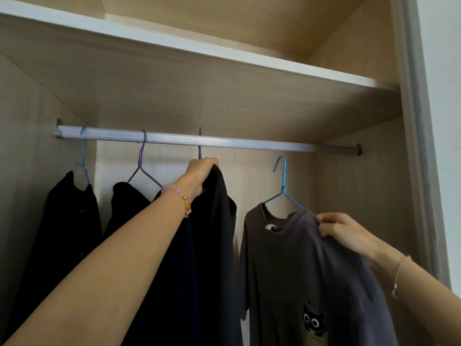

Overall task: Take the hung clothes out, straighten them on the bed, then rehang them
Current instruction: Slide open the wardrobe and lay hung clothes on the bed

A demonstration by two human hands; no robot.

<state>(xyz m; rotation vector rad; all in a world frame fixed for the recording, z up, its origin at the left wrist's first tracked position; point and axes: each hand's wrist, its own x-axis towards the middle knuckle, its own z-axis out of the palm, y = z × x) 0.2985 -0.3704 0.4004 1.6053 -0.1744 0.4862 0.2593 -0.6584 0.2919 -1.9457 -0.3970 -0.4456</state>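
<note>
Left hand [199, 176]: fingers clenched on the top of a dark shirt [217, 221] hanging on the rod [249, 144].
Right hand [341, 229]: fingers pinch the grey tee [294, 258] at its shoulder.
Tee's hanger [283, 186]: off the rod, just below it.

Inside a wardrobe [361, 196], a person's left hand [199, 176] grips the top of a black shirt [217, 221] hung from the rail [237, 144] on a purple hanger [200, 148]. The right hand [344, 231] pinches the shoulder of a grey T-shirt [287, 270] on a blue hanger [283, 181], its hook just below the rail. Two dark tops [72, 221] hang at left.
</note>
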